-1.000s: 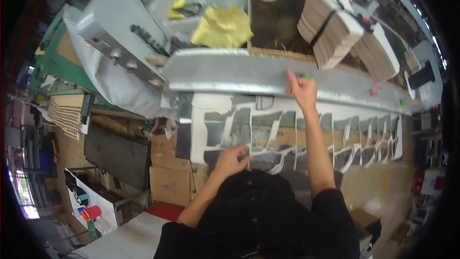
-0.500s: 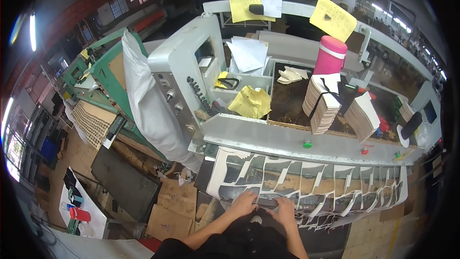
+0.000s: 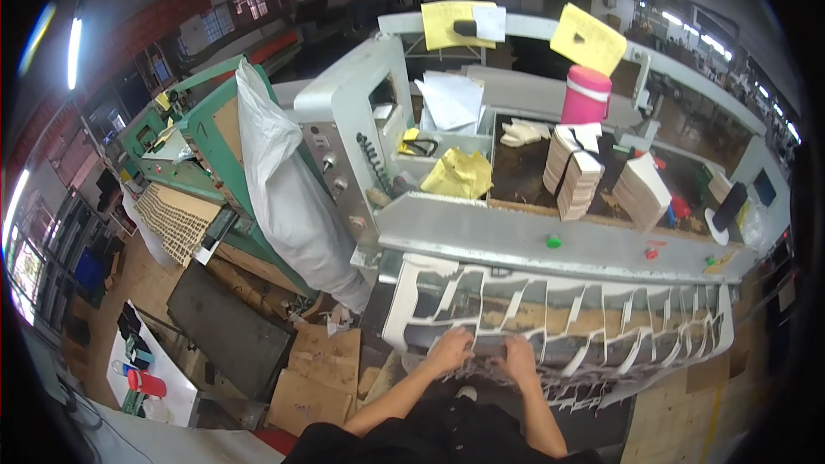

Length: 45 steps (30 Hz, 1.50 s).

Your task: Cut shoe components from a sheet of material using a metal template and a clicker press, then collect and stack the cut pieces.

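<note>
The big grey machine (image 3: 481,228) is at 12 o'clock, straight ahead of the person. In front of it is the long white sheet (image 3: 400,314), full of big holes, with thin bits hanging from its near edge. Its long way runs from about 9 o'clock to 3 o'clock, across the body, and both hands are at its near edge. On the machine, between 12 and 1 o'clock from the right hand, are the pink jug (image 3: 586,96) and, closer in, the strapped stack (image 3: 574,174); the loose stack (image 3: 642,193) is at 1 o'clock. The left hand (image 3: 450,352) is nearer the sheet's 9 o'clock end. The right hand (image 3: 518,361), just beside it at 3 o'clock, is nearer the middle, and most of the sheet spreads toward 2 o'clock from there. Both hands have bent fingers, but I can't tell if either one is pinching the sheet. Smallest is the green button (image 3: 553,241), between 12 and 1 o'clock from the right hand.
</note>
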Each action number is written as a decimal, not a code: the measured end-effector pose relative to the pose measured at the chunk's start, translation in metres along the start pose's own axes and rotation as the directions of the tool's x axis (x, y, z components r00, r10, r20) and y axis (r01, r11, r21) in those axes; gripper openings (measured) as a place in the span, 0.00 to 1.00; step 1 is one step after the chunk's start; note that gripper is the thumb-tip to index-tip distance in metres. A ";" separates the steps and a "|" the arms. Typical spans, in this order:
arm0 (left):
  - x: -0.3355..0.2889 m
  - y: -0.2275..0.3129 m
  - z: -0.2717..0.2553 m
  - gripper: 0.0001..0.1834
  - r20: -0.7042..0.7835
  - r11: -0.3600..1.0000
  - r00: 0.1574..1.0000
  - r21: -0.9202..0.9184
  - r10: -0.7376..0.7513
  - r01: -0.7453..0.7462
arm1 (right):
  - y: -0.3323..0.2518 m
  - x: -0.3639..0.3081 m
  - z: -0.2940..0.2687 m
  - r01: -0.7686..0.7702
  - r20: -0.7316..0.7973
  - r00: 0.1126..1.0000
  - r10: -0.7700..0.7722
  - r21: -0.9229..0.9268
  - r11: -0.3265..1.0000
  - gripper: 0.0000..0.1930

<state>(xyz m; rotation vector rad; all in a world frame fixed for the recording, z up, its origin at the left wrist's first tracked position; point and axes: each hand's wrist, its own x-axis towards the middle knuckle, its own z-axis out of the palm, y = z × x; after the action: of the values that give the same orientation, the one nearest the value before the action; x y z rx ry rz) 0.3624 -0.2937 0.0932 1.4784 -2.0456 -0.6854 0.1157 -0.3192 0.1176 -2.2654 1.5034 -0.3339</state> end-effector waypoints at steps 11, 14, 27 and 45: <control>0.059 -0.009 -0.003 0.54 -0.163 0.962 0.986 0.272 0.030 0.016 | 0.012 0.128 -0.013 -0.194 -0.335 0.902 0.273 0.250 0.948 0.42; 0.045 -0.004 0.020 0.62 0.073 0.900 0.997 0.436 -0.037 0.002 | -0.012 0.152 0.010 -0.318 -0.037 0.948 0.317 -0.038 0.947 0.51; 0.050 0.057 0.002 0.32 0.009 0.824 0.998 -0.565 -0.056 0.051 | 0.043 -0.013 0.025 -0.129 0.093 0.979 0.181 0.972 0.198 0.39; 0.074 0.018 0.022 0.47 -0.239 0.995 0.971 -0.099 -0.010 -0.014 | 0.114 0.050 -0.007 -0.029 -0.202 0.979 0.002 -0.130 0.991 0.19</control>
<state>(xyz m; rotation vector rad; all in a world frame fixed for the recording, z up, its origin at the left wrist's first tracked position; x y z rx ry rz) 0.3155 -0.3571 0.0971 1.4273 -1.8037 -0.5695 0.0391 -0.4053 0.0710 -2.3809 1.6892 -0.4851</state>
